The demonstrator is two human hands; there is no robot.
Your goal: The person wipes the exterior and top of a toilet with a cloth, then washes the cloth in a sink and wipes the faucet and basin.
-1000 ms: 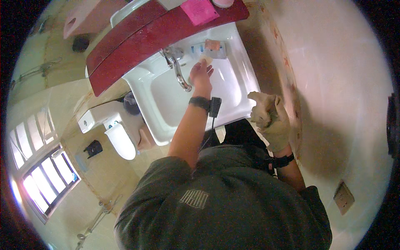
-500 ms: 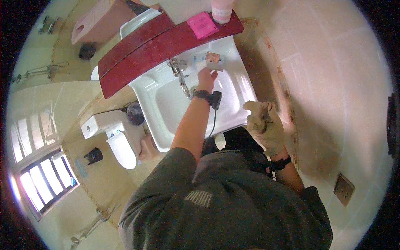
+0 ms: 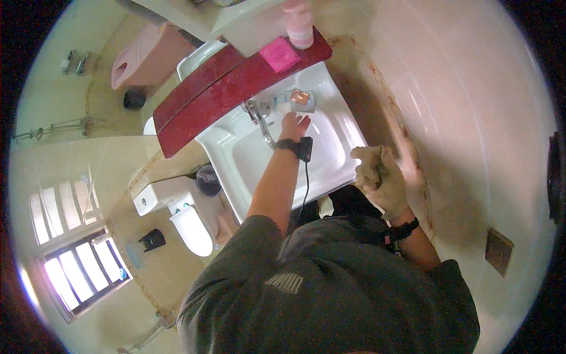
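My left hand is bare and reaches over the white sink, just right of the chrome faucet. Its fingers are apart. Just past the fingertips, on the sink's back ledge, lie a small whitish piece and a pale blue-and-white packet with an orange-brown item on it. To the sink's right, my right hand wears a beige glove with dark stains. Its fingers are curled in, and what they hold, if anything, I cannot make out.
A dark red shelf behind the sink bears a bright pink packet and a pink-and-white bottle. Left of the sink are a white toilet and a dark bin. A cable hangs from my left wrist.
The view has shifted, so the sink and shelf sit lower in the picture. My left hand has spread its fingers beside the packet. My right hand stays curled at the sink's right.
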